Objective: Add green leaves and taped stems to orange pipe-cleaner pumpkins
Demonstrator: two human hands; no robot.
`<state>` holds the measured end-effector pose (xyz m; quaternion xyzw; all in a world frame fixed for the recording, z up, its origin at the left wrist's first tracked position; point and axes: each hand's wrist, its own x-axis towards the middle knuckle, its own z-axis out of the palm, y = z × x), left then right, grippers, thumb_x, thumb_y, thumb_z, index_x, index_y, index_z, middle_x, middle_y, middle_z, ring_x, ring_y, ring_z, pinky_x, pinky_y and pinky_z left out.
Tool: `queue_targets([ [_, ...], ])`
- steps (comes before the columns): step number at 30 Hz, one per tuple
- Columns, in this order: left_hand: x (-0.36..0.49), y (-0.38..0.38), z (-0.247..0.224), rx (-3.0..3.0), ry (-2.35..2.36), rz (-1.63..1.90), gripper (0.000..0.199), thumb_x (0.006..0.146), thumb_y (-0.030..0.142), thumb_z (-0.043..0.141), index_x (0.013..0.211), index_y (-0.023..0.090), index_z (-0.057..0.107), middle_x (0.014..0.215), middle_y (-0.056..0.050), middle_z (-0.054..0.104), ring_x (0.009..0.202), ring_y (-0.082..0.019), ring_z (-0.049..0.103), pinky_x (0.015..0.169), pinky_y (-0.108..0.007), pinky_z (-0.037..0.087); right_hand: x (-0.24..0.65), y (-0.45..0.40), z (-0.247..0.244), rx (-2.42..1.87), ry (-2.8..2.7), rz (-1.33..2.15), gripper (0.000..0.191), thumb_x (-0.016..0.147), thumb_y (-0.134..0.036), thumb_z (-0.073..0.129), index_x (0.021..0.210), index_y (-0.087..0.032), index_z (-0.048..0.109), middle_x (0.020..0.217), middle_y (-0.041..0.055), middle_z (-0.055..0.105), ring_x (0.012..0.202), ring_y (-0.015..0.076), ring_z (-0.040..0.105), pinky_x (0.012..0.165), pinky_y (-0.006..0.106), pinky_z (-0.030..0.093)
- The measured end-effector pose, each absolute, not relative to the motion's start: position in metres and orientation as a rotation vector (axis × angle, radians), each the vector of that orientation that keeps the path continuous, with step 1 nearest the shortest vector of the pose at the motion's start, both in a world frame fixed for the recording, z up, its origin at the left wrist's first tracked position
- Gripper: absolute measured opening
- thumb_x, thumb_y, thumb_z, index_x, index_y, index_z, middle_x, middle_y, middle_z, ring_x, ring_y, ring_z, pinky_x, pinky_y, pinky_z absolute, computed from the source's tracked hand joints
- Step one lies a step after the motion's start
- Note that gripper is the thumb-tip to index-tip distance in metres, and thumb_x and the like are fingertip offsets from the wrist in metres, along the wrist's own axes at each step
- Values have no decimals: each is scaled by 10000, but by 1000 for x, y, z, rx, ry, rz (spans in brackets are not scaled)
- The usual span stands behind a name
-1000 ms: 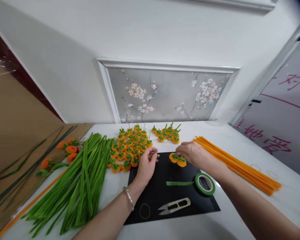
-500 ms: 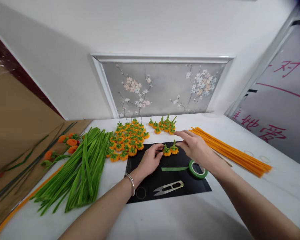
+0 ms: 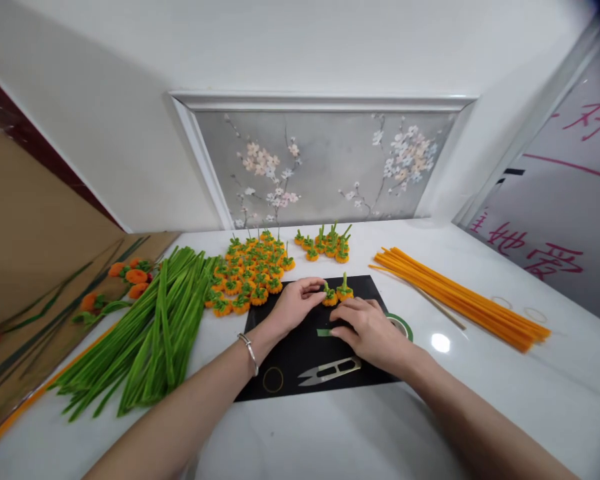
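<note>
Two small orange flower heads with green tops stand on a black mat [image 3: 295,347]. My left hand [image 3: 300,301] has its fingertips at the left flower head [image 3: 330,296], thumb and fingers around its green stem. The right flower head [image 3: 345,291] stands just beside it. My right hand [image 3: 373,331] hovers over the mat below the flower heads, thumb and fingers apart, partly covering the roll of green tape [image 3: 404,327] and its loose end [image 3: 323,333]. Silver snips [image 3: 330,371] lie nearer the front edge.
Green stems [image 3: 165,333] lie in a pile at the left. Behind the mat stand many orange flower heads [image 3: 250,273] and a smaller group [image 3: 330,245]. Orange stems [image 3: 460,300] lie at the right. A thin ring [image 3: 273,380] rests on the mat.
My right hand has moved down and left, from beside the right flower head to over the tape. My left hand now reaches the left flower head's stem. The view has shifted slightly.
</note>
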<state>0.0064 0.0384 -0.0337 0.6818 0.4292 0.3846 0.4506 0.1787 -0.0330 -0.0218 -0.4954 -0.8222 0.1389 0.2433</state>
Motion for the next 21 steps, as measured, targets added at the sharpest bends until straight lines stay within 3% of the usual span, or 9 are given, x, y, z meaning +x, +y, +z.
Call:
queue_targets([
  [3, 9, 40, -35, 1698, 1050, 951, 228, 723, 227, 651, 930, 137, 684, 978, -90, 692, 918, -207, 636, 882, -348, 484, 174, -35, -28, -1320, -2287, 335, 34, 818, -168, 608, 821, -198, 625, 891, 44, 646, 911, 216, 566, 797, 365, 352],
  [8, 12, 40, -33, 1728, 1017, 943, 119, 715, 228, 654, 797, 162, 708, 926, -55, 686, 932, -213, 606, 911, -350, 453, 172, -39, -30, -1240, -2260, 345, 144, 833, -93, 529, 731, -195, 535, 794, 13, 617, 817, 176, 565, 775, 330, 360],
  [11, 12, 33, -25, 1695, 999, 912, 167, 750, 266, 630, 852, 147, 687, 856, -51, 680, 878, -200, 613, 874, -360, 478, 176, -41, -27, -1235, -2090, 401, 111, 872, -131, 452, 810, -212, 496, 800, 21, 614, 772, 171, 581, 736, 301, 408],
  [14, 9, 19, -12, 1600, 974, 855, 258, 806, 342, 579, 964, 148, 643, 968, -74, 654, 889, -189, 615, 787, -347, 531, 183, -43, -23, -1246, -1841, 581, 61, 892, -193, 426, 854, -229, 458, 707, -12, 602, 639, 148, 589, 613, 253, 434],
  [16, 6, 8, -5, 1381, 897, 791, 245, 800, 348, 598, 961, 164, 617, 1027, -66, 619, 926, -186, 601, 763, -350, 549, 187, -42, -22, -1246, -1735, 676, 48, 897, -225, 429, 861, -229, 461, 670, -30, 592, 565, 129, 573, 568, 237, 435],
  [21, 5, -6, -2, 1249, 861, 738, 249, 733, 290, 689, 933, 146, 651, 940, -56, 651, 869, -155, 622, 816, -313, 521, 191, -40, -24, -1288, -1627, 726, 117, 872, -287, 493, 849, -214, 582, 571, -35, 547, 512, 127, 540, 529, 239, 437],
])
